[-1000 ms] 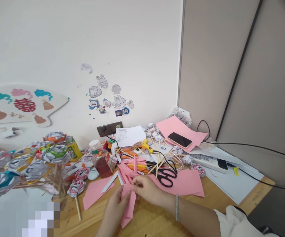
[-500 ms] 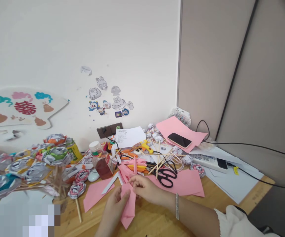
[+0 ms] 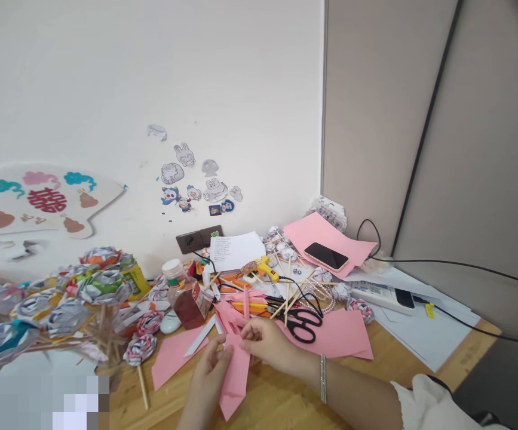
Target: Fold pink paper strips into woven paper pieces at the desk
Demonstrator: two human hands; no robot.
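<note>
Two hands (image 3: 268, 345), one glue gun (image 3: 267, 269)

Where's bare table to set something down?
Bare wood between the held pink paper and right forearm; another bare strip between the pink sheets under the scissors and the white sheets. Crowded toward the wall: glue gun, jar, paper flowers.

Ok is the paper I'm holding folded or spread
Folded, at least at its lower end: a crease crosses the paper above a pointed tip.
</note>
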